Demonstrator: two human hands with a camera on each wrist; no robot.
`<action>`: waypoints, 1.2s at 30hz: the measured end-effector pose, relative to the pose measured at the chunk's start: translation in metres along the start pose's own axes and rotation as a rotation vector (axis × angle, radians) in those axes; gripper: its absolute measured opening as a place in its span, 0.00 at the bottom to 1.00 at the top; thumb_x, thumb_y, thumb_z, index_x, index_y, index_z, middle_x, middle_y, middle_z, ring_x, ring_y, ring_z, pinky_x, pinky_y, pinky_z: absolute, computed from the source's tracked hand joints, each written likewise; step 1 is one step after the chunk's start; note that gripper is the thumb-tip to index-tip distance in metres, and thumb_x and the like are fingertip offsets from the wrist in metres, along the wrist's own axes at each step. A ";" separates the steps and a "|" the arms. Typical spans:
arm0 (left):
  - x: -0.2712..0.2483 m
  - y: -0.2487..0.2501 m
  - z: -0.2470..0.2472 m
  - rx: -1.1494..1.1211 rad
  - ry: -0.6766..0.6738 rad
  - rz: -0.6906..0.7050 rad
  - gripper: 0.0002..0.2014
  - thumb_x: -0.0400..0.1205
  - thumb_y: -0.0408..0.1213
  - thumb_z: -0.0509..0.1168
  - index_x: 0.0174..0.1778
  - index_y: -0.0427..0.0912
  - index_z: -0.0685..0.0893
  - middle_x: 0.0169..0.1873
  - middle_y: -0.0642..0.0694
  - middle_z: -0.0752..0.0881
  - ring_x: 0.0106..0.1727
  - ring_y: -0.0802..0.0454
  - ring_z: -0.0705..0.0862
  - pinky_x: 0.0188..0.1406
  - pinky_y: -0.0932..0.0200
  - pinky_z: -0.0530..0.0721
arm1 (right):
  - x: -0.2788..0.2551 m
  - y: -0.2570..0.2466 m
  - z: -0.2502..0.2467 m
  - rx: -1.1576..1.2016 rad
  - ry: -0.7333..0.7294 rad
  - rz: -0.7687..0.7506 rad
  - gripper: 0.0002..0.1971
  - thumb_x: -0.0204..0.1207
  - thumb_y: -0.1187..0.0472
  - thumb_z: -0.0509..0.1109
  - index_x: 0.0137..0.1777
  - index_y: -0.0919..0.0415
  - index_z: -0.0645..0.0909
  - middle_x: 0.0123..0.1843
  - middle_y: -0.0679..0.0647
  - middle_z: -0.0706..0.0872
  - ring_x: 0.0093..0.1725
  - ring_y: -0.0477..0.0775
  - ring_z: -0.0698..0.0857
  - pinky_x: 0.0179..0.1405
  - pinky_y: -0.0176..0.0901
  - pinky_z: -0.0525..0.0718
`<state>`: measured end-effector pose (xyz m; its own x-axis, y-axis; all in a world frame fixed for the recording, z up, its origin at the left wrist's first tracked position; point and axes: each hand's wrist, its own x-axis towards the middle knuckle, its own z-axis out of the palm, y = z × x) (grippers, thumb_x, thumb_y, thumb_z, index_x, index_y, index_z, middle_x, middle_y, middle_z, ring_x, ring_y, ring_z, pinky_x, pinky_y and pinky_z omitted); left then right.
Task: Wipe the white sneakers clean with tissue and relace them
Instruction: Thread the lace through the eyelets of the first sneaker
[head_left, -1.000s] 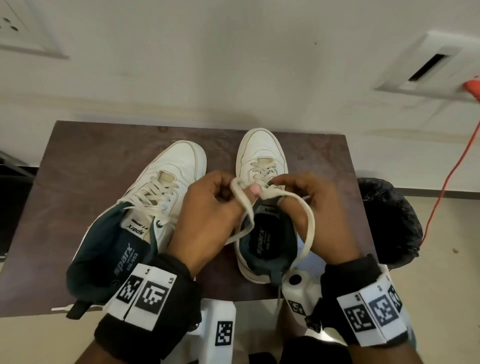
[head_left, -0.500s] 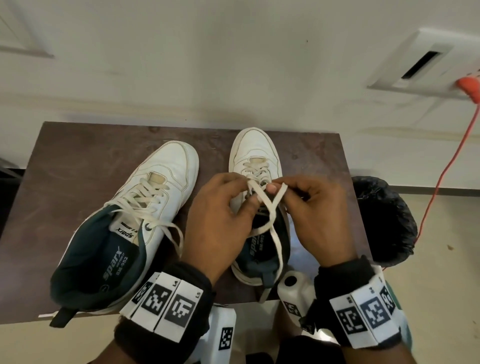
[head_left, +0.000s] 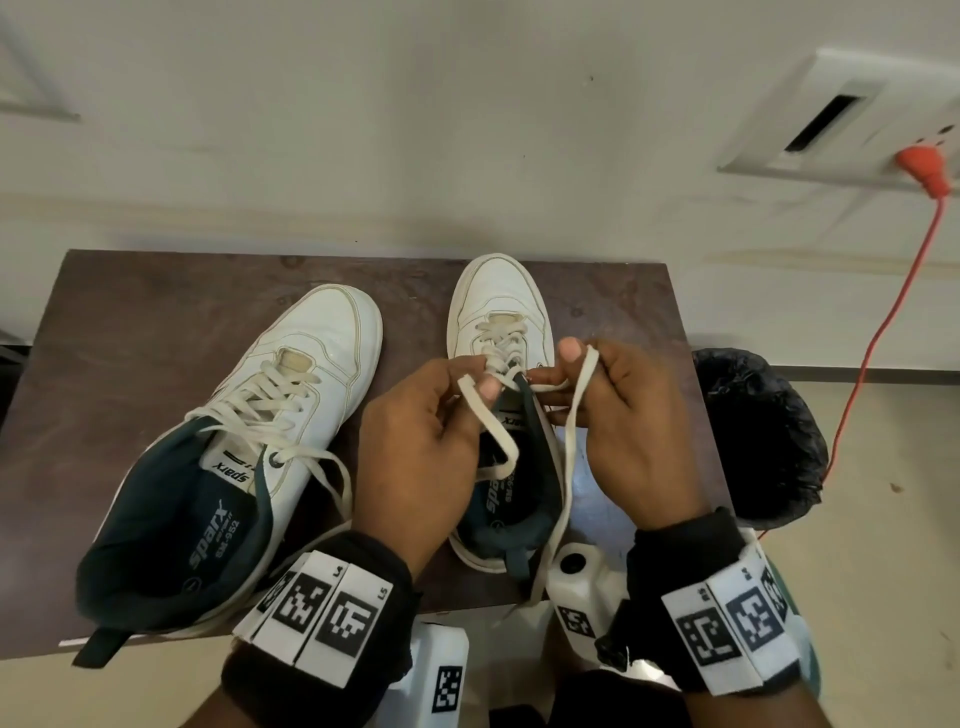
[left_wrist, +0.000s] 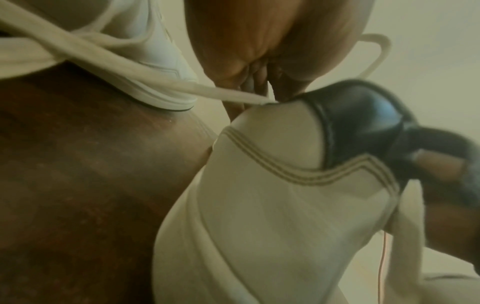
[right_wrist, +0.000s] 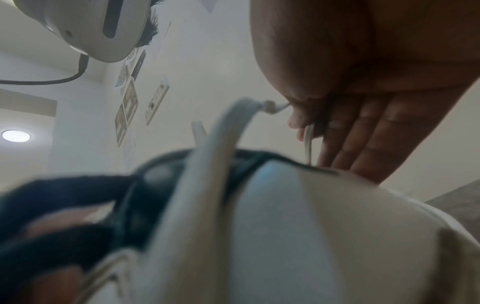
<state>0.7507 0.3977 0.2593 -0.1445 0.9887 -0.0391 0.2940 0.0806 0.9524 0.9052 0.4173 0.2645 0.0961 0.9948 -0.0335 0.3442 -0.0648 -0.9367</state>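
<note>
Head view: both hands' fingers (head_left: 488, 387) pinch flat woven laces (head_left: 571, 415) above the smooth white sneaker (head_left: 493, 291).

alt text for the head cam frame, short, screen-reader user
Two hands tie the lace of the right-hand white sneaker on a dark brown table: the left hand pinches one strand, the right hand the other. A second sneaker lies to the left with loose laces; a black-lined bin stands right.
</note>
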 end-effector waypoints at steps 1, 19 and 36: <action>0.000 0.001 0.000 -0.012 -0.003 -0.010 0.06 0.81 0.40 0.68 0.51 0.52 0.88 0.43 0.62 0.89 0.47 0.70 0.86 0.46 0.74 0.81 | 0.000 -0.001 0.000 0.018 0.004 0.007 0.19 0.79 0.44 0.61 0.41 0.59 0.85 0.39 0.55 0.90 0.41 0.56 0.90 0.43 0.63 0.88; -0.001 0.002 -0.003 0.319 -0.140 0.129 0.23 0.75 0.36 0.71 0.66 0.50 0.78 0.61 0.58 0.81 0.61 0.63 0.78 0.56 0.75 0.70 | -0.003 -0.006 0.000 -0.232 -0.196 -0.089 0.18 0.64 0.50 0.76 0.55 0.47 0.82 0.52 0.43 0.86 0.54 0.42 0.85 0.55 0.50 0.86; 0.005 -0.005 -0.003 0.092 -0.011 -0.079 0.18 0.78 0.31 0.66 0.63 0.50 0.80 0.55 0.57 0.86 0.56 0.65 0.84 0.58 0.61 0.84 | -0.006 -0.006 0.003 -0.145 0.019 -0.097 0.12 0.73 0.66 0.73 0.52 0.50 0.79 0.45 0.41 0.84 0.47 0.39 0.85 0.45 0.28 0.83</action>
<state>0.7459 0.4017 0.2551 -0.1610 0.9800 -0.1167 0.3678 0.1693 0.9143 0.8997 0.4118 0.2694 0.0732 0.9953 0.0630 0.4836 0.0198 -0.8750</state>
